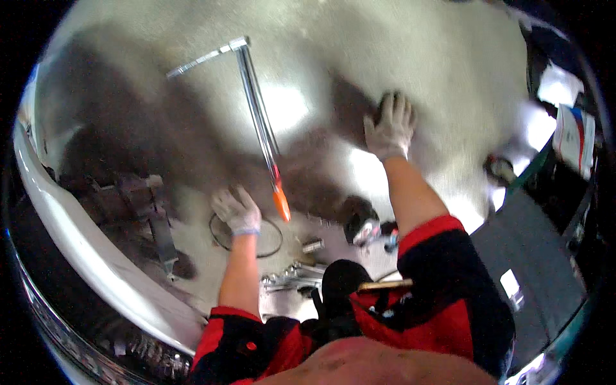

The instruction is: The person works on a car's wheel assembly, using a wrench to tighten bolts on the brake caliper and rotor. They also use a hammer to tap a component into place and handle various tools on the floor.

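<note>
A long chrome wrench with a red and orange handle [258, 112] lies on the floor ahead of me; it looks like a torque wrench. A thin metal bar [202, 63] joins its far end and points left. My left hand [236, 212], in a pale work glove, has its fingers spread above a thin black ring [278, 232] on the floor. To the right of the wrench, my right hand [391, 130], gloved too, is stretched out with fingers extended. Something dark shows behind its fingertips, but I cannot tell whether it is an object or shadow. Neither hand holds anything visible.
Several metal wrenches or sockets [292, 276] lie close to my body, with a short metal cylinder [313, 246] beyond them. A dark power tool [363, 226] sits near my right forearm. A white curved vehicle panel [83, 247] borders the left; a dark padded surface [529, 269] stands right.
</note>
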The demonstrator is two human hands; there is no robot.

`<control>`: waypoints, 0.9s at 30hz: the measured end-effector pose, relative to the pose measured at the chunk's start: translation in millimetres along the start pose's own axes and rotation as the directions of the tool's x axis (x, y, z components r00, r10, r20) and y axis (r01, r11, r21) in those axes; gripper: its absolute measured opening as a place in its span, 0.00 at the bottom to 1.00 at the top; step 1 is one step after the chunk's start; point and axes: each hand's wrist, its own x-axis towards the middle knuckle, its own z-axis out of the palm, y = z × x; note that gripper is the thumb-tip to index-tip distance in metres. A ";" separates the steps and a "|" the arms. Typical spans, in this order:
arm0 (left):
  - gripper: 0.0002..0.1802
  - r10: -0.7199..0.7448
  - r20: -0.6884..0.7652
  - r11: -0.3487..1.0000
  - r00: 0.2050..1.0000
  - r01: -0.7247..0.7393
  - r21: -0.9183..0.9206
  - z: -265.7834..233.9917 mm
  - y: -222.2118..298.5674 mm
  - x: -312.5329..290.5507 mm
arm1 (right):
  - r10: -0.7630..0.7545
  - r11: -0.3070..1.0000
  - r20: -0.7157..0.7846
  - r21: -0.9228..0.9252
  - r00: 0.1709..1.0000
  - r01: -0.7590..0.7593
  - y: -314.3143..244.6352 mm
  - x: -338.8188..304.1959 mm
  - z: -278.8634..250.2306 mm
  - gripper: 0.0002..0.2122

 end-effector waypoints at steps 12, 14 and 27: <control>0.42 -0.187 0.009 0.982 0.982 0.186 0.018 16.1 41.0 189.5 | -0.237 0.954 -0.302 0.105 0.923 0.280 13.4 -17.7 48.7 0.42; 0.41 -0.148 -0.004 0.989 0.989 0.148 0.004 27.2 43.8 188.0 | -0.288 0.901 -0.122 0.302 0.950 0.312 -55.7 -71.1 20.9 0.44; 0.43 -0.162 -0.014 0.987 0.987 0.161 -0.027 20.3 37.0 180.5 | -0.439 0.676 0.514 0.729 0.737 -0.106 -216.2 -43.7 -65.0 0.41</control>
